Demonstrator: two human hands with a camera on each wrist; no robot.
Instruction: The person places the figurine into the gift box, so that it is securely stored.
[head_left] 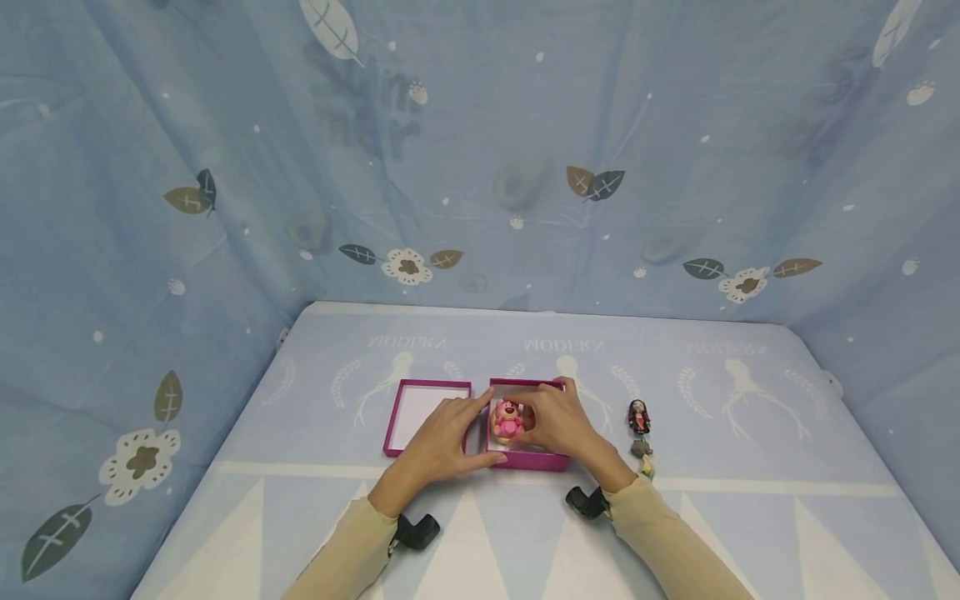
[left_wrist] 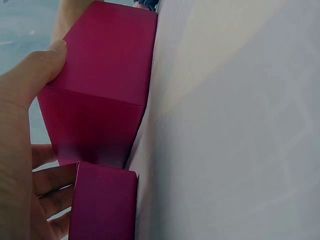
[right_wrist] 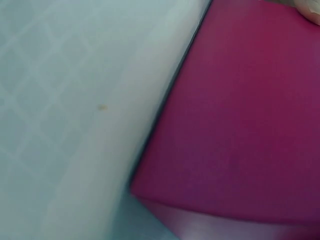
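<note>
A magenta box (head_left: 528,461) stands without its lid in the middle of the table. Inside it, on the left, is a pink toy bear figure (head_left: 507,420). My right hand (head_left: 557,419) reaches over the box's right side and pinches the bear between thumb and fingers; a brown item (head_left: 528,417) shows partly beneath this hand. With its thumb on the near wall and a finger at the far left corner, my left hand (head_left: 438,437) holds the box's left side. In the left wrist view the thumb presses the magenta box (left_wrist: 107,55). The right wrist view shows mostly box wall (right_wrist: 240,115).
Left of the box lies its lid (head_left: 427,408), white inside up, partly behind my left hand. To the right stand a dark-haired doll figure (head_left: 639,417), a small grey-brown piece (head_left: 641,448) and a yellow-green figure (head_left: 647,467), the last beside my right sleeve. A blue curtain (head_left: 480,167) hangs behind.
</note>
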